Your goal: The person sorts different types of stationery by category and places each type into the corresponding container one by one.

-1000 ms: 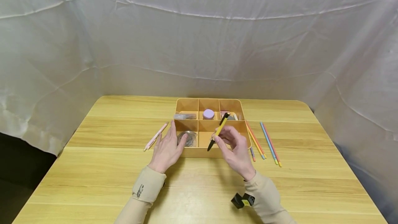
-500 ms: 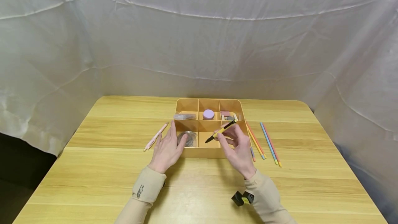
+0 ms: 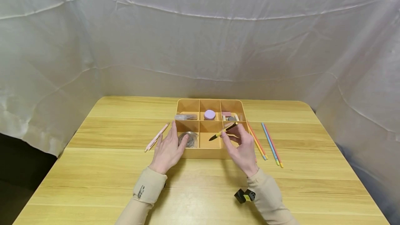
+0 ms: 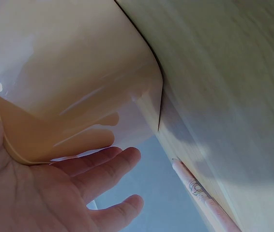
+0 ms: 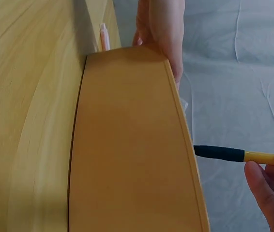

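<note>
A yellow and black pen is pinched between the thumb and fingers of my right hand, tilted over the front compartments of an orange divided organizer box. Its dark end points left and down, above the box's rim in the right wrist view. My left hand rests on the box's front left corner. Its fingers lie extended along the outer wall, and its thumb reaches over the rim. Below that thumb, a round clear container with dark contents sits in the front left compartment.
The back compartments hold a clear plastic item, a purple round lid and small pieces including a pink block. Pink pens lie left of the box. Coloured pencils lie to its right.
The pen has tipped from steep to a flatter slant, and my right hand has shifted slightly right. My left hand has stayed at the box's corner.
</note>
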Demonstrator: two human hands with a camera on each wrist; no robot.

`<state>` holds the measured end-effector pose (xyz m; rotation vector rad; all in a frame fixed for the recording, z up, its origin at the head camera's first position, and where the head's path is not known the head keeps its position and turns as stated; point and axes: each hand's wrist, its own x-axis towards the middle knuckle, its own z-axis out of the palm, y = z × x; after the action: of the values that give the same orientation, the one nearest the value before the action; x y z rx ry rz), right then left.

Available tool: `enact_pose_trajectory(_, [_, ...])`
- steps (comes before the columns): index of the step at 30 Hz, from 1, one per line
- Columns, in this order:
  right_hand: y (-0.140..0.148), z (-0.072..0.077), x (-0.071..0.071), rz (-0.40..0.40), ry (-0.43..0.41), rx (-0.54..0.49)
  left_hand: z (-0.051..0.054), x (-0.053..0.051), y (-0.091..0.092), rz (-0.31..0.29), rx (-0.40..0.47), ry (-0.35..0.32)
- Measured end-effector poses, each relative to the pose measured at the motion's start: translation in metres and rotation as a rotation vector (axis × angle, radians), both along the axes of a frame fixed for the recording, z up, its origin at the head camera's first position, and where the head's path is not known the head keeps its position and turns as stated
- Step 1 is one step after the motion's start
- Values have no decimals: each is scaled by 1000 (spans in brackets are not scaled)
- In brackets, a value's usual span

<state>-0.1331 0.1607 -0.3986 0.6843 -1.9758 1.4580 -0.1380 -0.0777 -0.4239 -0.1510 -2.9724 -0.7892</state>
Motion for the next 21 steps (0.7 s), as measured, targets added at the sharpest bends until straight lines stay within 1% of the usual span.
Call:
enact_pose_trajectory(15, [13,-8,-6,-9,-67,178,0,1,0,-1,8,-3])
enact_pose_trajectory(18, [14,-9,-8,-10,-56,203,0,1,0,-1,5,-3])
enact_pose_trajectory(21, [14,-10,-9,-28,-17,244,0,1,0,0,2,-5])
